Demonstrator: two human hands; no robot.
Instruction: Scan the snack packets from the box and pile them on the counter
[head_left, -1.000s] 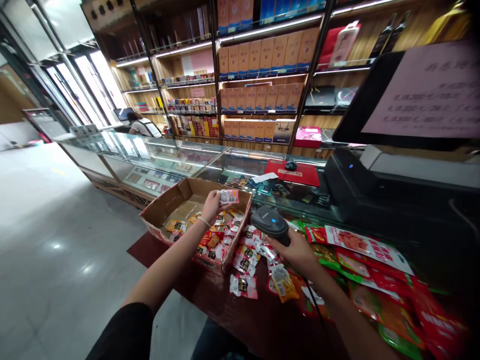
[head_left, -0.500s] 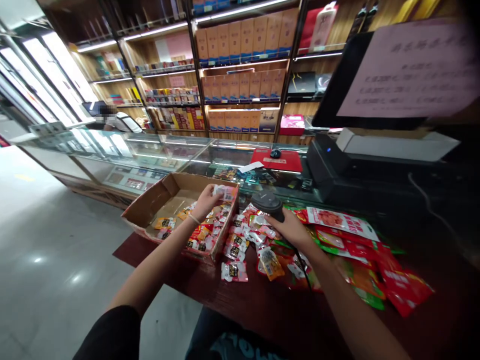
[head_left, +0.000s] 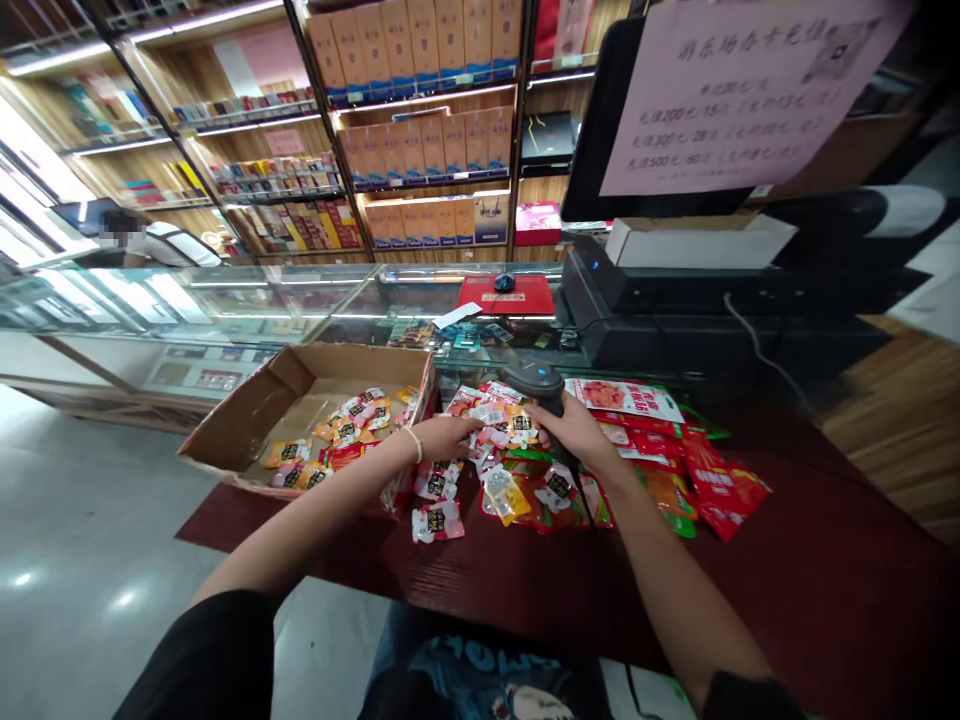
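My right hand is wrapped round the handle of a black barcode scanner, its head above a pile of small snack packets. A dark cable hangs down from it. My left hand is left of the scanner, its fingertips pinching a small pink-and-white snack packet at the pile. Some of its fingers are hard to make out. Below lie an orange-and-clear packet and a pink-and-white packet with a black label. An open cardboard box with several small packets stands left of the pile.
Larger red and green snack bags lie right of my right forearm. Behind is a glass display counter with a red mat and mouse on it. A monitor with a paper sign stands back right. A person is far left.
My left hand has moved right, from above the box's edge to the pile, with a packet in its fingers. The scanner stays in my right hand. The view has turned right.
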